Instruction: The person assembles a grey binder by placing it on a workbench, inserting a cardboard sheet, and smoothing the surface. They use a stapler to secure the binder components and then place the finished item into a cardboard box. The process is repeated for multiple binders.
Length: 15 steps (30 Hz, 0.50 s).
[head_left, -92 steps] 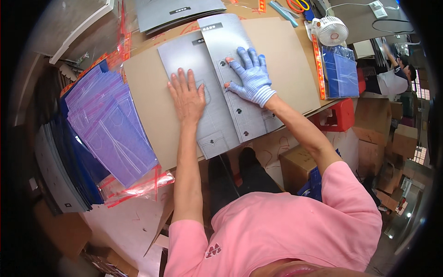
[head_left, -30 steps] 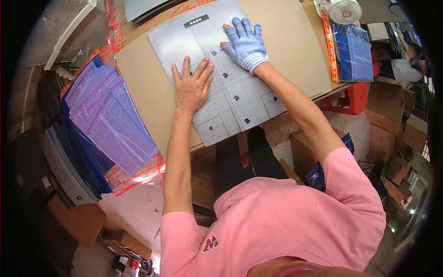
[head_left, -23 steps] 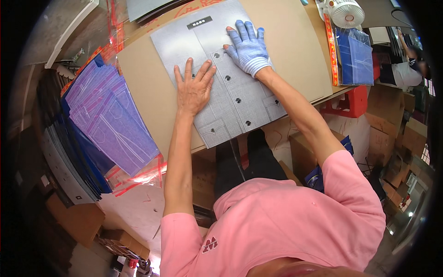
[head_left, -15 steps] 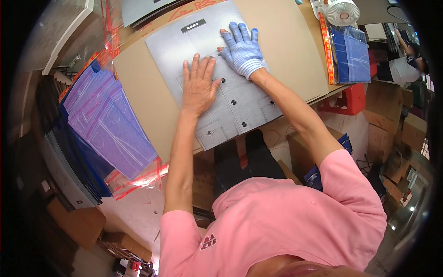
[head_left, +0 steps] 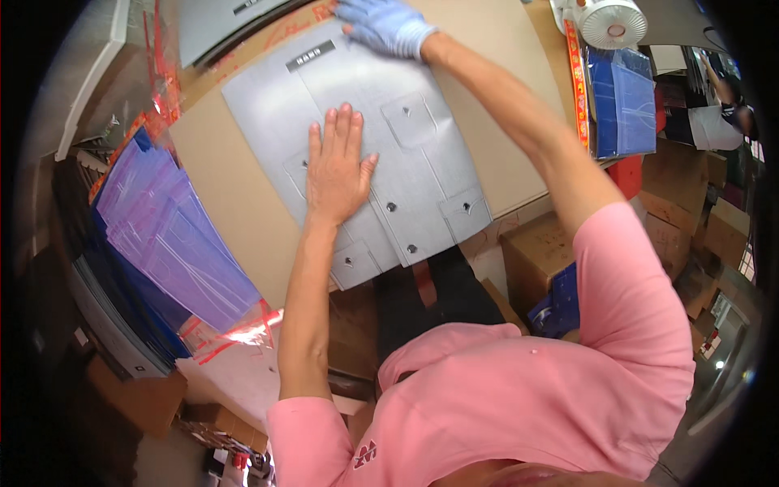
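Note:
A grey sheet printed like a buttoned jacket with pockets lies flat on brown cardboard in front of me. My bare left hand rests palm down on its middle, fingers stretched out and holding nothing. At the sheet's far edge is my right hand, in a blue fingertip-less glove. Its fingers reach out to the left, somewhat apart, and no object shows in them. Whether that palm touches the sheet I cannot tell.
Purple printed sheets fan out over dark blue ones at the left. Another grey piece lies at the far left. A white fan and a clear-wrapped blue pack are at the right. Cardboard boxes stand below the table.
My right hand has slid from the sheet's upper right to its far edge, moving away and left. My left hand stays flat on the sheet. The whole view has shifted slightly.

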### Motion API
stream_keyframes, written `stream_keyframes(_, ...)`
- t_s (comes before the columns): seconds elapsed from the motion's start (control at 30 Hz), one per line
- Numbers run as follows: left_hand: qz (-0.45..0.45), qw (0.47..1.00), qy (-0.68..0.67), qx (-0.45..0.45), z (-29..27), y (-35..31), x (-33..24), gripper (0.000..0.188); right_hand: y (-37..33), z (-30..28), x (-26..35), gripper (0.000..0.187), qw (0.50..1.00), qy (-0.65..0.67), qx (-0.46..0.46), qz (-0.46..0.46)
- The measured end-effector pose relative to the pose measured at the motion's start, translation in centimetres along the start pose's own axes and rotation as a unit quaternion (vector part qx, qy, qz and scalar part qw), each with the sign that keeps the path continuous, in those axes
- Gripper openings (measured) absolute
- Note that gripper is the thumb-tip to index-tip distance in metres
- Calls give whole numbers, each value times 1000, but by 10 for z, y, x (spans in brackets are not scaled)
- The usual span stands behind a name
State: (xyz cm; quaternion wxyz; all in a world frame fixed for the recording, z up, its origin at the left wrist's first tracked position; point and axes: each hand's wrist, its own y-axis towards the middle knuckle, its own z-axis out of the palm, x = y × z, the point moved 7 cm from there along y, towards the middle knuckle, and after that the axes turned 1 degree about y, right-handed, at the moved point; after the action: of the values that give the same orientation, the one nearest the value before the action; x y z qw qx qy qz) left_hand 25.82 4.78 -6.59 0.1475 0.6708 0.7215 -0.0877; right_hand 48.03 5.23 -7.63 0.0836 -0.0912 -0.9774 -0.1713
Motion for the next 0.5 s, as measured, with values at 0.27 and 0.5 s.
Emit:
stream_keyframes(0.27, 21, 999, 25, -17, 6, 7, 0, 58, -35, -25, 38, 50, 998, 38, -6, -51)
stream_keyframes(0.5, 1, 1000, 10, -24, 5, -2, 3, 57, -250, -54, 206, 69, 940, 242, 236, -32)
